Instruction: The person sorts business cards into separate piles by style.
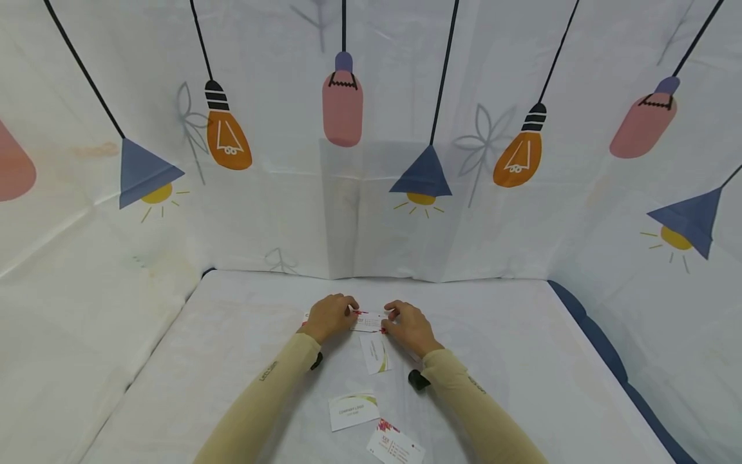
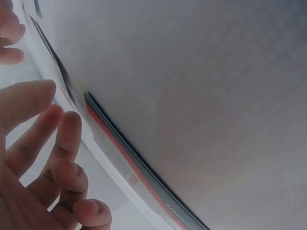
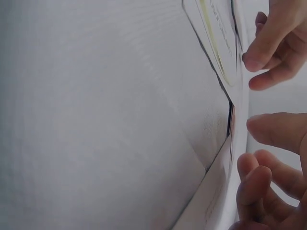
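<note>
A small stack of white cards with red print (image 1: 369,320) lies at the middle of the cloth-covered table (image 1: 232,335). My left hand (image 1: 350,310) pinches its left end with curled fingers. My right hand (image 1: 395,314) pinches its right end the same way. In the left wrist view the stack's red-striped edge (image 2: 125,165) runs diagonally, with my left hand (image 2: 55,143) curled close beside it. In the right wrist view my right hand (image 3: 261,143) has its thumb and fingers curled at the stack's edge (image 3: 231,125).
A white card with a green swoosh (image 1: 375,352) lies just below the hands, also seen in the right wrist view (image 3: 213,38). Two more cards (image 1: 353,410) (image 1: 395,446) lie nearer me. Printed lamp-pattern cloth walls (image 1: 371,193) enclose the table on three sides.
</note>
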A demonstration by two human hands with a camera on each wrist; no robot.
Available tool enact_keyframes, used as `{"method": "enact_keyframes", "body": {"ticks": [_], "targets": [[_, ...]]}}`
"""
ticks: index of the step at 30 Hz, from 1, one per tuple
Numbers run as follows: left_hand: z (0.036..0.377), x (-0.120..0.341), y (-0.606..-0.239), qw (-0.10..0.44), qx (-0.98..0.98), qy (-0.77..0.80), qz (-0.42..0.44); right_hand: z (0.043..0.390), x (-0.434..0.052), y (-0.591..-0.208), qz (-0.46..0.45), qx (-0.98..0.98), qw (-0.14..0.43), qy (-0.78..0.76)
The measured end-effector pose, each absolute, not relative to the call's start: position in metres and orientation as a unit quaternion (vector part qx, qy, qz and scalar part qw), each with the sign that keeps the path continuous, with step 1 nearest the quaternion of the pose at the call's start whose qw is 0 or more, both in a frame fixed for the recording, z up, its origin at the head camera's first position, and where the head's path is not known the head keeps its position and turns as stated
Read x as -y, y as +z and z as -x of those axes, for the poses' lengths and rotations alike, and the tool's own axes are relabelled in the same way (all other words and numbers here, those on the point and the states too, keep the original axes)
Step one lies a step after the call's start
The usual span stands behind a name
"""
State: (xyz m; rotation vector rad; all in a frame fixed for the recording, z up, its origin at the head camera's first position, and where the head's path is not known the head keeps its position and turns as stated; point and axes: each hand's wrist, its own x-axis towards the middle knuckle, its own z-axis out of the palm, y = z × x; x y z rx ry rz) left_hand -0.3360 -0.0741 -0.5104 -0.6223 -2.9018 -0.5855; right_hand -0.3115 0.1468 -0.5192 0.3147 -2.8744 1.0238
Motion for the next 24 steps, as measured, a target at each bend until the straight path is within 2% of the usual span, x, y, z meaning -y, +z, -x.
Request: {"method": "enact_keyframes", "body": {"ticks": [13,24], "targets": [[0.333,0.079,-0.511,0.054,0.955,-0.209,0.205,0.306,-0.145,-0.518,-0.098,0.940,0.028,0.326],[0.320,0.085,-0.512,0.056,0.953,-0.218,0.202,0.287,-0.151,-0.513,-0.126,0.935,0.030,0.330]]}}
